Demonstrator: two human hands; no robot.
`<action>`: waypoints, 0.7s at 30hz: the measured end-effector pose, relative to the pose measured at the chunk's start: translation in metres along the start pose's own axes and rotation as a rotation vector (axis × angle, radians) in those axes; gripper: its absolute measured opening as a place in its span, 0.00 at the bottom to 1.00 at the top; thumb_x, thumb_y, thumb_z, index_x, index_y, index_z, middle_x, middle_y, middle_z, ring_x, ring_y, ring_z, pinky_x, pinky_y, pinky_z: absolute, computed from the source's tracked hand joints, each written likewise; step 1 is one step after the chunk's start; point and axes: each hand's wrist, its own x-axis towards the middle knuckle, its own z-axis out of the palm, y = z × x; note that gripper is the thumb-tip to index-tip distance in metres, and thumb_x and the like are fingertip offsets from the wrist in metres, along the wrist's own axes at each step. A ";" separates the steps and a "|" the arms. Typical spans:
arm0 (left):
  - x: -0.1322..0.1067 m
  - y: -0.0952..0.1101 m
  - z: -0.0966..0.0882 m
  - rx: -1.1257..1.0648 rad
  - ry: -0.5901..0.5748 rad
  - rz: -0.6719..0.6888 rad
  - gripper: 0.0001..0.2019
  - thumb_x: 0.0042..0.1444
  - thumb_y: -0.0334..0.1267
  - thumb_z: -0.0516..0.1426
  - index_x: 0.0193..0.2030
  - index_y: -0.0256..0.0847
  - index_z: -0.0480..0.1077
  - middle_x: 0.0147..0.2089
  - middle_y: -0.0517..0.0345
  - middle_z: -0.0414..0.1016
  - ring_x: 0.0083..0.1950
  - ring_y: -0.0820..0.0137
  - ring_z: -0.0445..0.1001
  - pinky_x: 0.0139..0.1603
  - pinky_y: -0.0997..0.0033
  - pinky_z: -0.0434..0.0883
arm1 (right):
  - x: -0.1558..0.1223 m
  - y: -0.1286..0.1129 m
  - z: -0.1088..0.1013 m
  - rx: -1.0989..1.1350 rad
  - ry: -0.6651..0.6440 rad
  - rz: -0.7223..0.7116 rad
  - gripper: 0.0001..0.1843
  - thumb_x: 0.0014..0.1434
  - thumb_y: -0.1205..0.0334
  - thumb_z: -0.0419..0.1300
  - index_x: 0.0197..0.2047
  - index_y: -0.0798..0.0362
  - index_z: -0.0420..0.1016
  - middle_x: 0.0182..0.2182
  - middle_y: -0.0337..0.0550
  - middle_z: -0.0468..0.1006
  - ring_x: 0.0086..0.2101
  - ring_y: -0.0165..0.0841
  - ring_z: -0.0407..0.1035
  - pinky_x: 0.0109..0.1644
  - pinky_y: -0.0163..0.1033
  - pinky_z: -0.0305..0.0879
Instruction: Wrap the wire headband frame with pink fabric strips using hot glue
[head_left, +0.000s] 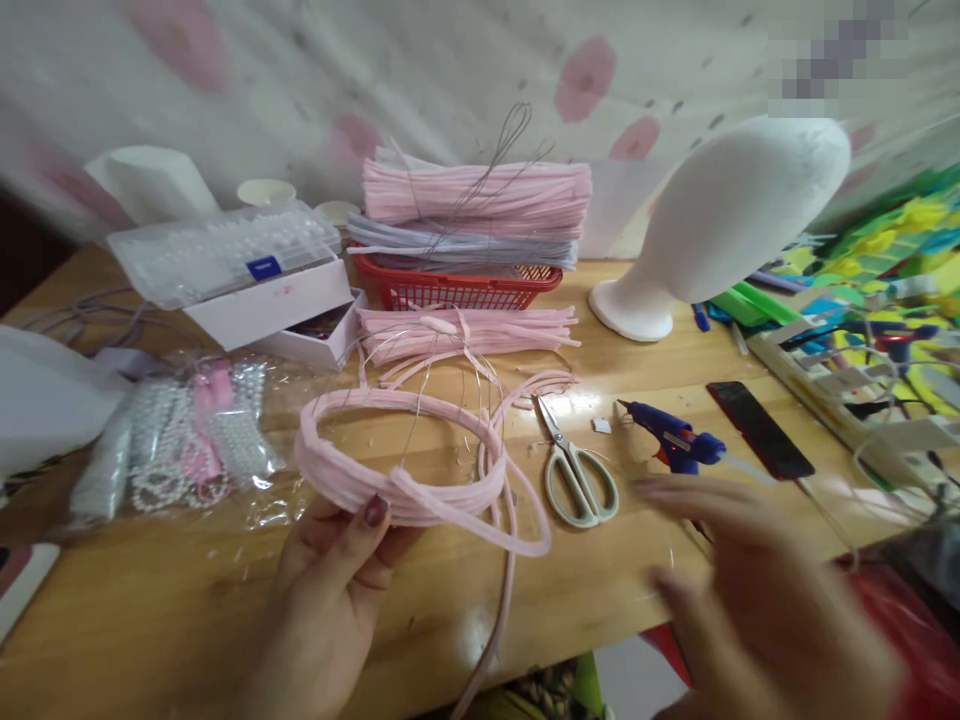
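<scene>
My left hand [330, 590] pinches the near rim of a pink pipe-cleaner hoop [397, 455], thumb on top, holding it just above the wooden table [150, 610]. Loose pink strands [517, 500] trail from the hoop toward the table's front edge. My right hand [750, 590] hovers blurred at the lower right, fingers spread and holding nothing, close to the blue glue gun [675, 445] and the white-handled scissors [577, 475].
A red basket [457, 285] stacked with pink and grey pipe cleaners stands at the back, more pink stems [465, 330] in front of it. A white foam head [727, 220] is at right, a phone [757, 430] beside it. Bead boxes [225, 250] and bagged pearls [180, 440] lie left.
</scene>
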 end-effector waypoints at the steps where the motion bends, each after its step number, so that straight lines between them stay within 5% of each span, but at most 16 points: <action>1: 0.000 0.000 0.000 -0.008 -0.004 0.004 0.18 0.28 0.34 0.78 0.28 0.43 0.81 0.30 0.63 0.85 0.30 0.69 0.84 0.31 0.82 0.80 | 0.008 -0.017 0.019 0.040 -0.071 -0.050 0.17 0.63 0.53 0.65 0.53 0.46 0.71 0.48 0.47 0.79 0.49 0.43 0.74 0.51 0.44 0.72; 3: -0.002 0.001 0.000 -0.021 -0.012 0.000 0.18 0.30 0.34 0.78 0.30 0.44 0.81 0.31 0.64 0.85 0.33 0.69 0.85 0.33 0.82 0.80 | 0.024 -0.039 0.050 0.113 -0.187 -0.134 0.15 0.62 0.49 0.65 0.48 0.46 0.72 0.39 0.41 0.80 0.43 0.38 0.76 0.46 0.39 0.72; 6: -0.005 0.004 0.000 -0.033 -0.028 -0.015 0.18 0.34 0.34 0.77 0.34 0.45 0.82 0.34 0.66 0.86 0.35 0.72 0.84 0.37 0.84 0.80 | 0.037 -0.047 0.068 0.217 -0.224 -0.162 0.07 0.69 0.55 0.59 0.40 0.48 0.71 0.28 0.34 0.77 0.32 0.29 0.74 0.36 0.32 0.68; 11: -0.005 0.011 -0.002 -0.047 -0.078 -0.037 0.18 0.38 0.32 0.76 0.38 0.45 0.82 0.35 0.68 0.86 0.36 0.74 0.84 0.40 0.84 0.80 | 0.041 -0.038 0.062 0.249 -0.230 -0.144 0.05 0.68 0.61 0.59 0.38 0.47 0.72 0.25 0.31 0.75 0.24 0.24 0.69 0.27 0.28 0.62; 21: 0.003 0.016 -0.011 -0.085 -0.216 -0.053 0.17 0.49 0.31 0.71 0.46 0.51 0.81 0.44 0.64 0.86 0.45 0.72 0.84 0.48 0.81 0.79 | 0.059 -0.031 0.067 0.329 -0.249 -0.028 0.08 0.66 0.62 0.62 0.33 0.50 0.75 0.21 0.31 0.71 0.21 0.24 0.64 0.25 0.29 0.59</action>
